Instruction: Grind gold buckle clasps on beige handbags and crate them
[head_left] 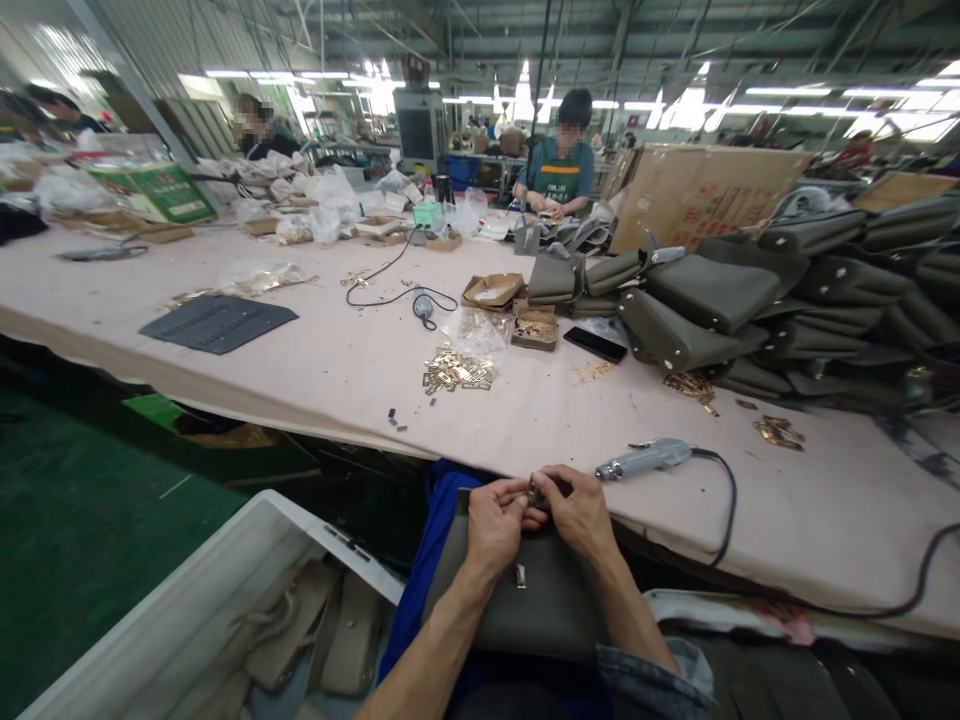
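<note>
A grey leather bag lies on my lap below the table edge. My left hand and my right hand meet at its top edge, both pinched on a small metal fitting there. A small metal clasp shows on the bag's face. An electric screwdriver with a black cable lies on the table just right of my hands.
A pile of gold metal parts, small cardboard boxes and a black phone lie on the long table. Stacked grey bags fill the right. A white bin of leather pieces stands lower left. Two people work at the far side.
</note>
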